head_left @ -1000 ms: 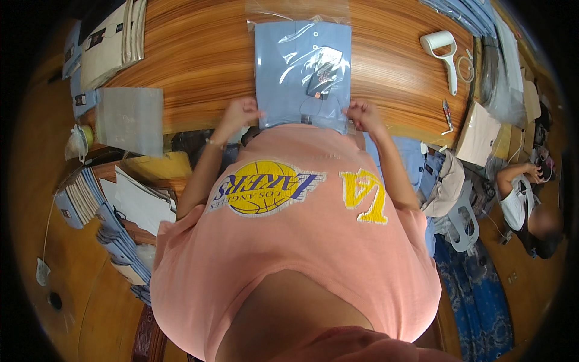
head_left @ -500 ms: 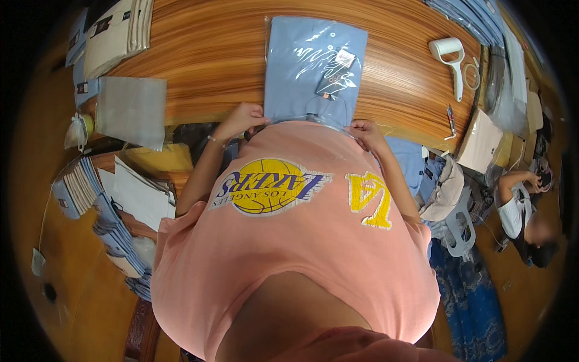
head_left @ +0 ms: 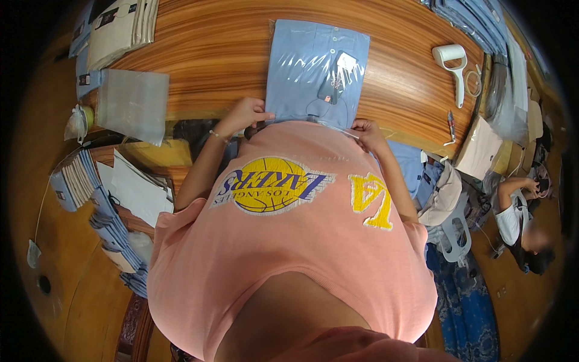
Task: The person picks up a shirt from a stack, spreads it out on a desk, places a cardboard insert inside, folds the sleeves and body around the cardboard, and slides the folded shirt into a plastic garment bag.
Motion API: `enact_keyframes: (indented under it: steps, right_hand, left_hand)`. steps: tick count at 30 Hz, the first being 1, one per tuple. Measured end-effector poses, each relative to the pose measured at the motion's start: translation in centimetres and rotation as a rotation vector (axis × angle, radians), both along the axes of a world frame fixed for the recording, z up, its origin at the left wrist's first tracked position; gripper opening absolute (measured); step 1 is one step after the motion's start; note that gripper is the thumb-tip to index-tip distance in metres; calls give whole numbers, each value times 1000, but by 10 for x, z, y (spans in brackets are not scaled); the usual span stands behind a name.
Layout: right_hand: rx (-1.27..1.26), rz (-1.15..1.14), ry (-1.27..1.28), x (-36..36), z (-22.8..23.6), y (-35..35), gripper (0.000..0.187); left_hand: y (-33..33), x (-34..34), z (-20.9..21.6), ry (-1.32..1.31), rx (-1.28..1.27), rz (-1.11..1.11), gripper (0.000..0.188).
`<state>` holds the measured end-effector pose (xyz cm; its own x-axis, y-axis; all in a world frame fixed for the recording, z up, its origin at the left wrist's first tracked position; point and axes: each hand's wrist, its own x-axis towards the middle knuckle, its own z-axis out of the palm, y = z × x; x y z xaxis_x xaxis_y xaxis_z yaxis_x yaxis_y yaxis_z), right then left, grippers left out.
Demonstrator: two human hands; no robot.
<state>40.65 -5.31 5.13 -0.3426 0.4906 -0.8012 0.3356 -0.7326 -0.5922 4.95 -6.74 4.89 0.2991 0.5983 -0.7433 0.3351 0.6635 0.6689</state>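
Observation:
A folded light blue shirt [head_left: 295,72] lies on the wooden table in front of me, inside a clear plastic bag [head_left: 345,123]. A dark hang tag [head_left: 332,87] on a loop of string and a white label show through the film. With thumb and fingers pinched, my left hand [head_left: 246,116] grips the bag at its near left corner. My right hand [head_left: 368,134] is closed on the near right corner, where the bag's loose edge runs close against my body. Part of that near edge is hidden by my shirt.
Flat clear bags [head_left: 134,102] lie at the table's left edge, near stacked beige garments [head_left: 123,33]. On the right are a white lint roller [head_left: 453,63], a small pen-like tool [head_left: 450,127] and a packed pale garment [head_left: 479,148]. Another person [head_left: 522,223] sits far right.
The view has shifted slightly. My left fingertips now reach a little further over the bag's corner, and the hang tag sits more upright under the film. Both hands stay at the near edge.

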Motion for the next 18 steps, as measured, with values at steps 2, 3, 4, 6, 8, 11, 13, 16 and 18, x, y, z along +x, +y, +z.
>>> enact_keyframes:
  steps: [2,3,4,6,8,11,13,16,18]
  right_hand:
    - [132,-21,83,0,-9,1,7]
    - [298,-16,-2,4,-27,9,4]
    - [460,-8,-86,7,-44,16,1]
    - [317,-186,-112,-31,21,66,8]
    - [314,-281,34,-33,10,89,20]
    - [288,-267,123,-32,-2,91,35]
    - [294,-234,115,-29,-11,77,37]
    - [208,-101,133,-22,-1,76,34]
    - [139,-29,118,-18,3,78,32]
  left_hand:
    - [-1,5,-5,-15,69,-6,19]
    - [8,6,-7,-15,142,63,23]
    - [21,7,-12,-15,212,134,28]
    - [50,6,-14,0,347,270,39]
    - [69,16,-6,236,634,158,46]
    - [68,26,4,765,1093,-197,52]
    - [51,29,4,825,1171,-274,57]
    - [58,44,19,699,1191,-280,69]
    - [65,66,28,538,1237,-378,77]
